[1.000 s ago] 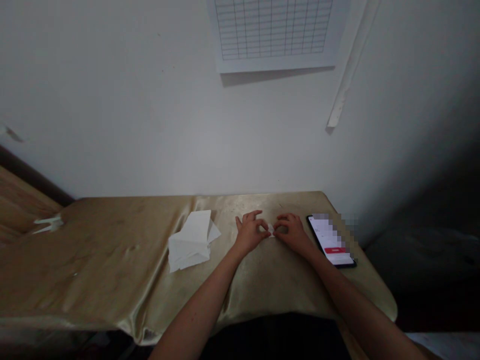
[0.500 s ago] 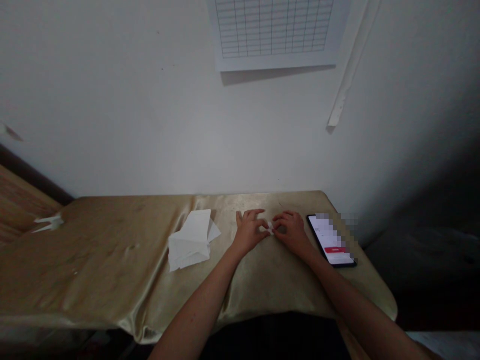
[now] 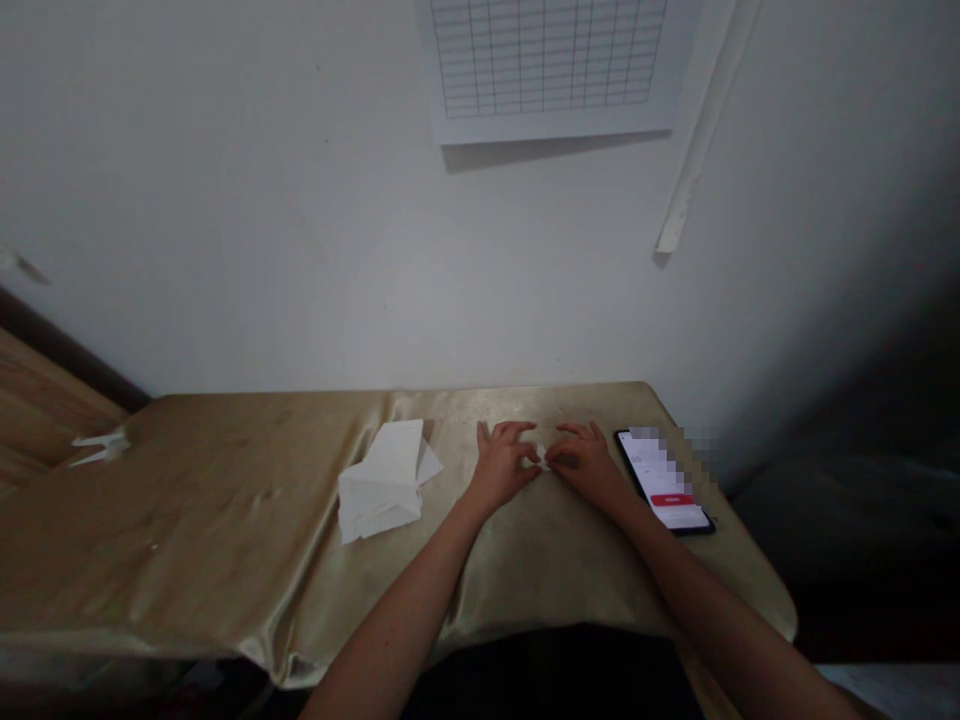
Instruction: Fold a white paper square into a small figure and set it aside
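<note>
A small white piece of paper (image 3: 541,455) is pinched between my two hands, low over the table. My left hand (image 3: 504,462) grips its left side with thumb and index finger, the other fingers raised and spread. On the opposite side, my right hand (image 3: 589,465) holds it in a similar pinch. Fingertips cover much of the paper, so its exact shape is hidden. Several loose white paper sheets (image 3: 386,480) lie overlapping to the left of my left hand.
A phone (image 3: 667,485) with a lit screen lies right of my right hand. The gold cloth-covered table (image 3: 202,500) meets a white wall (image 3: 322,250), where a gridded sheet (image 3: 555,60) hangs. A white object (image 3: 105,443) sits at the far left.
My right hand's upper fingers have stretched out a little more. Both hands keep their pinch on the small paper in nearly the same place.
</note>
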{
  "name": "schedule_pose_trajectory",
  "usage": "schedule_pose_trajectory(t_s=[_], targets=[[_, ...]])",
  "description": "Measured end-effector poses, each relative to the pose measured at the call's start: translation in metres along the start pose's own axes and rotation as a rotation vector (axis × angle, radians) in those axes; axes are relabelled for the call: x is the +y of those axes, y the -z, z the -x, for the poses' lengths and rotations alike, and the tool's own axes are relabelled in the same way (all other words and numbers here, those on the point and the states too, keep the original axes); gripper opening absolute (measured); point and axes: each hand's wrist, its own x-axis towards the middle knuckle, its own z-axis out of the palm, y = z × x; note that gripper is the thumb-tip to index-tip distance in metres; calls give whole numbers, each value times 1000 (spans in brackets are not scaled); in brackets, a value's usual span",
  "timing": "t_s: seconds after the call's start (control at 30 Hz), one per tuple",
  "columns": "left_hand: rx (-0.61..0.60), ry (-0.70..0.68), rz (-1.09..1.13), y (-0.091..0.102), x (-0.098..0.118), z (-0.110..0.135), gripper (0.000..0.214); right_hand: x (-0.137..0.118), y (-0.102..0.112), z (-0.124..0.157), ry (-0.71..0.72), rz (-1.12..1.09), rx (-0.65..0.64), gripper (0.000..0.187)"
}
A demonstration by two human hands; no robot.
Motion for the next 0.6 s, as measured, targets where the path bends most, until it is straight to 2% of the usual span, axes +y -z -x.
schedule_pose_trajectory(t_s=[0.6], targets=[[9, -25, -31, 2, 2, 3, 8, -6, 2, 3, -18, 33, -3, 22]])
